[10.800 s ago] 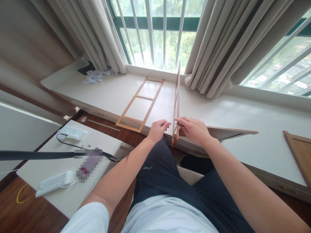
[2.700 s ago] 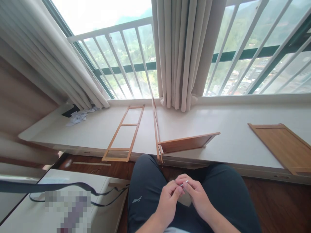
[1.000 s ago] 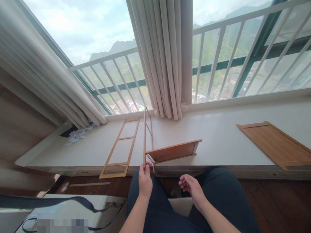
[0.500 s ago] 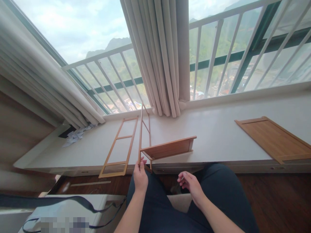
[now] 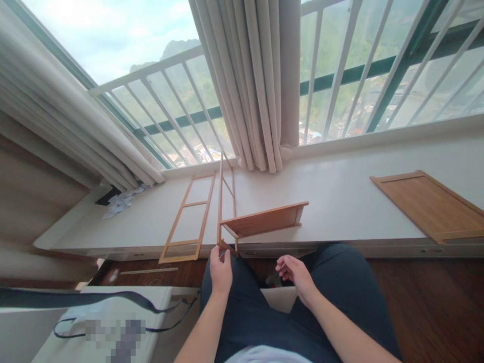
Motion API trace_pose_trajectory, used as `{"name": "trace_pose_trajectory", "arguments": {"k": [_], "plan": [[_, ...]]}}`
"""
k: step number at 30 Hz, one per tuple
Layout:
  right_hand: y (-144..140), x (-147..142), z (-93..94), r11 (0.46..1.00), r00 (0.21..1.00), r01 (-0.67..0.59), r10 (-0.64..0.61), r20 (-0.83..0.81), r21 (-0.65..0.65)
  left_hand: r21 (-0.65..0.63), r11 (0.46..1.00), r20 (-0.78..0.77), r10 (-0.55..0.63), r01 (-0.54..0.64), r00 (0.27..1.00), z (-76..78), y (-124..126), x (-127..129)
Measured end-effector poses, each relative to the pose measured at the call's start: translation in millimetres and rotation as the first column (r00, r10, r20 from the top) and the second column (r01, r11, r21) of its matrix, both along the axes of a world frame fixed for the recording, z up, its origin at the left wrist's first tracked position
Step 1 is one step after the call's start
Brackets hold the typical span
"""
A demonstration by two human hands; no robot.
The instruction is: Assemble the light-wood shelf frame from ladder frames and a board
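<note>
My left hand (image 5: 221,275) is at the near lower end of an upright ladder-like wooden frame (image 5: 220,199), fingers closed about its corner. A wooden panel (image 5: 266,220) joins this frame near that end and extends to the right over the white sill. My right hand (image 5: 297,280) hovers above my lap with curled fingers, apart from the wood. A small, thin light thing shows at its fingertips, too small to name. Left of the upright piece, a second open wooden frame (image 5: 183,223) lies flat, its near end jutting past the sill edge.
Another wooden panel (image 5: 431,204) lies on the white sill (image 5: 333,186) at the right. Crumpled paper or plastic (image 5: 123,201) is at the far left. Curtains (image 5: 251,85) hang before barred windows. A white cabinet top (image 5: 159,297) with a dark strap (image 5: 113,298) is at lower left.
The view has tilted down a little, so the sill and wood appear higher. My left fingers have slid down to the frame's lower corner. My right hand stays curled above my lap.
</note>
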State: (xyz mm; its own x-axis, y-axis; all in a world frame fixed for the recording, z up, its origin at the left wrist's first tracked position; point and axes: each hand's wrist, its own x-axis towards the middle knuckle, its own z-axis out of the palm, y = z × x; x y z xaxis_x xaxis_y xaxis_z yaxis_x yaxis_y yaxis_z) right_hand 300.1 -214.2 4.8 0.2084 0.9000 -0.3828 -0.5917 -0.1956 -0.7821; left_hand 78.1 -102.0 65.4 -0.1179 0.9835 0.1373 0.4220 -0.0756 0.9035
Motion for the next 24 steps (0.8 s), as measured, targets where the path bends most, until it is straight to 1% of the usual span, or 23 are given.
{"name": "trace_pose_trajectory", "arguments": {"k": [3,6,8,13,18,21,24], "plan": [[-0.3,-0.7,-0.6,1.0,1.0,-0.005,0.005,0.009,-0.002,-0.043,0.998,0.005,0.034,-0.034,0.999,-11.6,-5.2,-8.3],[-1.2,-0.7,1.4,1.0,1.0,-0.014,0.014,0.017,-0.012,-0.09,0.996,0.025,0.02,-0.017,0.999,-19.8,-5.8,-13.1],[-1.7,-0.5,3.3,1.0,1.0,-0.012,0.012,0.025,-0.018,-0.114,0.993,0.029,0.009,-0.006,1.0,-24.2,-3.4,-14.4],[-1.8,-0.1,4.2,1.0,0.999,-0.02,0.021,0.032,-0.024,-0.146,0.989,-0.009,0.022,-0.023,1.0,-33.7,5.7,-14.6],[-1.8,-0.4,0.7,0.999,0.999,-0.016,0.018,0.039,-0.032,-0.141,0.989,0.049,-0.043,0.05,0.998,-36.3,8.2,-13.3],[-1.6,-0.9,-0.6,0.999,0.999,-0.019,0.02,0.044,-0.034,-0.143,0.988,0.078,-0.046,0.057,0.996,-35.6,7.2,-12.1],[-1.4,-1.1,-0.9,0.999,0.998,-0.028,0.029,0.047,-0.034,-0.146,0.989,0.073,-0.026,0.036,0.997,-35.2,6.4,-11.1]]}}
